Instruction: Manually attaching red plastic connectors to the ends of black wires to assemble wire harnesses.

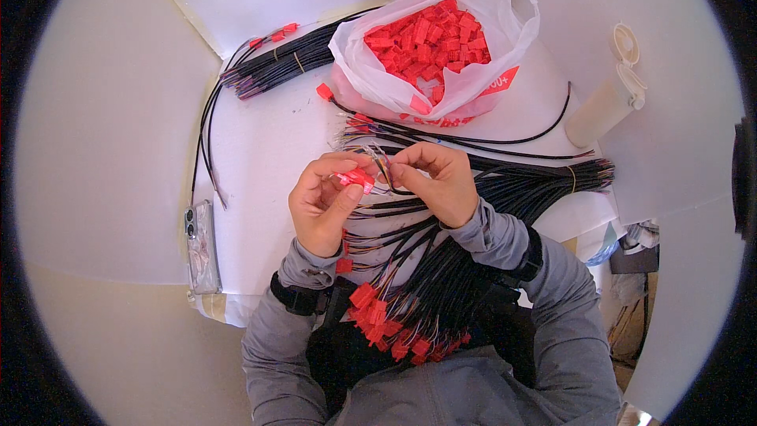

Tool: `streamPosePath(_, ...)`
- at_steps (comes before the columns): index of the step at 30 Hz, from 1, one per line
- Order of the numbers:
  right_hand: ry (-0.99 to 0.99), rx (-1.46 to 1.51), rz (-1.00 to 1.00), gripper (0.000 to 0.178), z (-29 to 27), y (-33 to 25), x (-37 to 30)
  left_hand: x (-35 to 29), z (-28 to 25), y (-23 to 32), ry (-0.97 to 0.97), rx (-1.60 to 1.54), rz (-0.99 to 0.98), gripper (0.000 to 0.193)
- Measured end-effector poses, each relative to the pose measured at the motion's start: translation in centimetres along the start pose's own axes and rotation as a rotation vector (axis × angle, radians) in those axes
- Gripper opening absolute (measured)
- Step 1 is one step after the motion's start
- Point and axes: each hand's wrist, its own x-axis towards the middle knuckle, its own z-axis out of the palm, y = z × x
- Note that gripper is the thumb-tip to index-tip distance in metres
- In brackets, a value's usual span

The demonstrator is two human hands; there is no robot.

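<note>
My left hand (322, 199) pinches a small red plastic connector housing (356, 179) between thumb and fingers. Close beside it, my right hand (440, 183) grips the stripped end of a black cable, where thin coloured wires (382, 164) fan out toward the housing. Whether any wire sits inside the housing I cannot make out. Beneath and around both hands lies a large bundle of black cables (505, 181). Many of its ends toward my lap carry red connectors (377, 317); those by my hands show loose wire tips.
A white plastic bag (347, 55) full of red connector housings (430, 35) stands at the back. Left of it lies a tied bundle of black cables (276, 59). A cream bottle (599, 114) with its lid up stands at the right, and a phone (204, 248) lies at the table's left edge.
</note>
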Motion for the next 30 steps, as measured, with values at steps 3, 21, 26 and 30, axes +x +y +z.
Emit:
streamPosePath(3,-0.007,0.02,0.009,0.011,0.0,0.1,0.0,-0.1,-0.1,-0.1,0.0,-0.005,0.0,0.022)
streamPosePath(21,-0.037,-0.12,-0.102,0.01,0.0,-0.4,-0.1,-0.1,-0.1,-0.1,-0.002,-0.015,-0.014,0.022)
streamPosePath(26,-0.039,-0.216,-0.062,0.007,0.0,-0.5,0.1,-0.1,-0.1,-0.2,0.0,-0.007,-0.013,0.022)
streamPosePath(30,-0.043,-0.173,-0.197,0.007,0.0,0.3,0.5,0.0,0.0,-0.1,0.008,0.007,0.004,0.022)
